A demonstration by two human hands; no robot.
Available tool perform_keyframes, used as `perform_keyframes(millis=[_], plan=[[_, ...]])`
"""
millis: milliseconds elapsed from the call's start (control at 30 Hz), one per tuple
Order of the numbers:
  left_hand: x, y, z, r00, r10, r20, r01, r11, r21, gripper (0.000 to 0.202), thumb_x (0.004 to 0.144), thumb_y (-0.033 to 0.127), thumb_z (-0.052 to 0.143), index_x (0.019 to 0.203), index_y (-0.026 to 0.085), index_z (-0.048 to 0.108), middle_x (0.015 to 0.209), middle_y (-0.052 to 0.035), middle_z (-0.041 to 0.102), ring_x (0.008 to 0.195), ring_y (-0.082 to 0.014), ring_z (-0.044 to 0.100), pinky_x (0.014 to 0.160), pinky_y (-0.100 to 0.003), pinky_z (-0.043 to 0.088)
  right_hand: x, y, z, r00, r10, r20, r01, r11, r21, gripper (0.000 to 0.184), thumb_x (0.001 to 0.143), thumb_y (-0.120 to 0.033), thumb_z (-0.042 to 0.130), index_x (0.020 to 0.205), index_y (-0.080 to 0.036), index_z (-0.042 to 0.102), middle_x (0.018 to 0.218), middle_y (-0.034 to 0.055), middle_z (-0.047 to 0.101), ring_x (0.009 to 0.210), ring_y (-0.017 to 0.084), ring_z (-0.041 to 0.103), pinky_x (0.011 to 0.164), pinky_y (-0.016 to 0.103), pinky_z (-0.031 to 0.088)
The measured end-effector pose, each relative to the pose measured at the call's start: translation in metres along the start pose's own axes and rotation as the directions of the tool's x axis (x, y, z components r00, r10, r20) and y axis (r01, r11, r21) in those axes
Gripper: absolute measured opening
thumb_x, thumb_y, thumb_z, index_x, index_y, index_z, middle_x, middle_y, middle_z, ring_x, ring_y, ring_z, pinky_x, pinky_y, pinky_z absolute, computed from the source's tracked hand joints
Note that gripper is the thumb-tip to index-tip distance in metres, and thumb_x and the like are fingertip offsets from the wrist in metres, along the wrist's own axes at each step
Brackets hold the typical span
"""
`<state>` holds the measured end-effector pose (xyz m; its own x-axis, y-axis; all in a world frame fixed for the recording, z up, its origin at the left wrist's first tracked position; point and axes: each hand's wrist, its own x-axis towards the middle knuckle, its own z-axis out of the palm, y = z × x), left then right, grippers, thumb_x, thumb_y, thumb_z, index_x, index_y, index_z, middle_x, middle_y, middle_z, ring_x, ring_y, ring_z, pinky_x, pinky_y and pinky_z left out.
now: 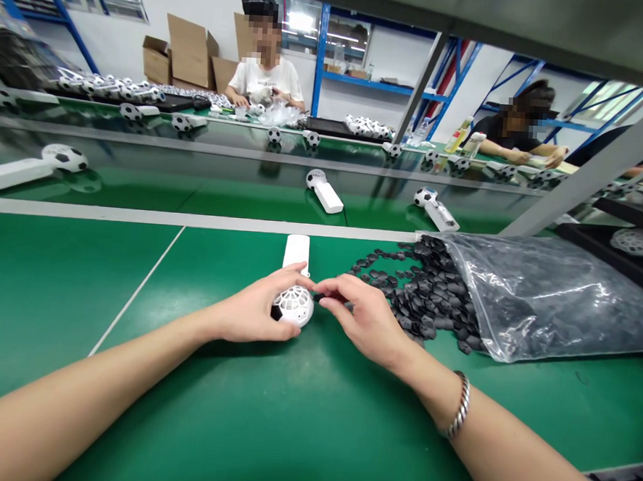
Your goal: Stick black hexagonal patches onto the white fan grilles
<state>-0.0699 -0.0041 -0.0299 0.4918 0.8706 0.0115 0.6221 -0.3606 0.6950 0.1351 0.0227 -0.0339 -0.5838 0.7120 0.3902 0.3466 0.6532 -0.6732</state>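
Note:
A white handheld fan (294, 305) with a round, football-patterned grille lies on the green table, its handle pointing away from me. My left hand (255, 305) curves around the fan's head, thumb at the near side and fingers at the far side. Just right of the head, my right hand (368, 316) pinches a small black piece (319, 297) between thumb and fingertips. Many loose black pieces (427, 294) spill beside that hand. One black patch shows on the grille's left side, partly covered by my left hand.
A clear plastic bag (552, 298) of black pieces lies at the right. Beyond a pale rail (192, 220), several football-headed fans, one of them a white fan (325, 191), lie on a shiny green belt. Across it, a person in a white shirt (269, 81) and another in dark clothes (516, 133) sit working.

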Motion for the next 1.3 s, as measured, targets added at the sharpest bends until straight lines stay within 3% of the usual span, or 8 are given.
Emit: perform_keyframes(millis=[333, 467, 600, 700, 800, 933, 1100, 1300], plan=[[0.001, -0.002, -0.001, 0.999, 0.037, 0.016, -0.037, 0.999, -0.014, 0.057, 0.065, 0.02, 0.06, 0.12, 0.025, 0.044, 0.14, -0.0048, 0.033, 0.135, -0.0252, 0.012, 0.108, -0.043, 0.019, 0.0, -0.002, -0.001, 0.998, -0.057, 0.012, 0.056, 0.995, 0.082, 0.008, 0.082, -0.016, 0.056, 0.089, -0.02, 0.059, 0.084, 0.0001, 0.061, 0.078, 0.012, 0.056, 0.071, 0.025, 0.045], [0.0, -0.001, -0.001, 1.0, 0.01, 0.008, -0.01, 1.0, -0.013, 0.055, 0.068, 0.03, 0.064, 0.12, 0.024, 0.044, 0.145, -0.0079, 0.024, 0.135, -0.0262, 0.014, 0.107, -0.043, 0.021, -0.002, -0.001, 0.0, 0.977, -0.204, 0.059, 0.205, 0.979, -0.02, 0.009, 0.086, -0.016, 0.051, 0.087, -0.019, 0.059, 0.084, 0.0021, 0.061, 0.079, 0.013, 0.055, 0.072, 0.027, 0.045], [0.001, -0.002, 0.001, 0.999, 0.035, -0.032, -0.036, 0.999, -0.024, 0.06, 0.067, 0.045, 0.067, 0.119, 0.024, 0.045, 0.141, -0.0086, 0.031, 0.134, -0.0253, 0.016, 0.107, -0.043, 0.022, -0.004, 0.001, 0.005, 0.911, -0.396, 0.117, 0.406, 0.911, -0.076, 0.021, 0.088, -0.011, 0.042, 0.095, -0.021, 0.06, 0.092, 0.0043, 0.062, 0.084, 0.015, 0.053, 0.074, 0.03, 0.045], [0.001, -0.001, 0.003, 0.998, 0.047, -0.045, -0.048, 0.999, -0.012, 0.062, 0.066, 0.045, 0.068, 0.119, 0.023, 0.044, 0.139, -0.008, 0.035, 0.134, -0.0243, 0.018, 0.107, -0.042, 0.022, -0.004, 0.0, 0.01, 0.888, -0.45, 0.096, 0.453, 0.891, -0.016, 0.025, 0.088, -0.008, 0.04, 0.097, -0.022, 0.059, 0.092, 0.0024, 0.064, 0.084, 0.014, 0.055, 0.075, 0.029, 0.045], [0.002, 0.0, 0.003, 0.998, 0.044, -0.041, -0.044, 0.999, -0.011, 0.056, 0.069, 0.039, 0.066, 0.118, 0.023, 0.044, 0.138, -0.007, 0.036, 0.134, -0.0234, 0.018, 0.107, -0.041, 0.022, -0.004, -0.002, 0.015, 0.927, -0.374, 0.033, 0.371, 0.926, 0.072, 0.022, 0.087, -0.007, 0.044, 0.096, -0.022, 0.058, 0.092, 0.0016, 0.063, 0.088, 0.013, 0.056, 0.08, 0.028, 0.045], [0.001, 0.001, 0.004, 0.997, 0.037, -0.064, -0.039, 0.999, -0.025, 0.05, 0.072, 0.029, 0.062, 0.117, 0.024, 0.043, 0.138, -0.0058, 0.036, 0.134, -0.0226, 0.018, 0.107, -0.04, 0.023, -0.003, -0.003, 0.019, 0.991, -0.132, -0.016, 0.132, 0.976, 0.174, 0.017, 0.081, -0.012, 0.057, 0.095, -0.021, 0.057, 0.098, 0.0029, 0.052, 0.084, 0.012, 0.054, 0.077, 0.026, 0.047], [-0.001, -0.001, 0.006, 0.997, -0.002, -0.079, 0.0, 1.0, -0.022, 0.053, 0.07, 0.028, 0.061, 0.119, 0.024, 0.041, 0.142, -0.0076, 0.029, 0.133, -0.0254, 0.021, 0.105, -0.043, 0.024, 0.0, 0.003, 0.02, 0.998, 0.065, -0.02, -0.059, 0.973, 0.224, 0.028, 0.07, -0.025, 0.07, 0.092, -0.022, 0.053, 0.096, 0.0018, 0.048, 0.081, 0.013, 0.051, 0.062, 0.025, 0.047], [-0.001, 0.0, 0.006, 0.997, -0.013, -0.076, 0.012, 1.0, -0.016, 0.057, 0.069, 0.03, 0.063, 0.12, 0.025, 0.041, 0.142, -0.0086, 0.029, 0.132, -0.0265, 0.023, 0.105, -0.043, 0.026, 0.0, 0.004, 0.022, 0.994, 0.113, 0.014, -0.112, 0.949, 0.293, 0.026, 0.073, -0.025, 0.067, 0.093, -0.023, 0.051, 0.098, 0.0018, 0.046, 0.082, 0.012, 0.051, 0.06, 0.024, 0.047]])
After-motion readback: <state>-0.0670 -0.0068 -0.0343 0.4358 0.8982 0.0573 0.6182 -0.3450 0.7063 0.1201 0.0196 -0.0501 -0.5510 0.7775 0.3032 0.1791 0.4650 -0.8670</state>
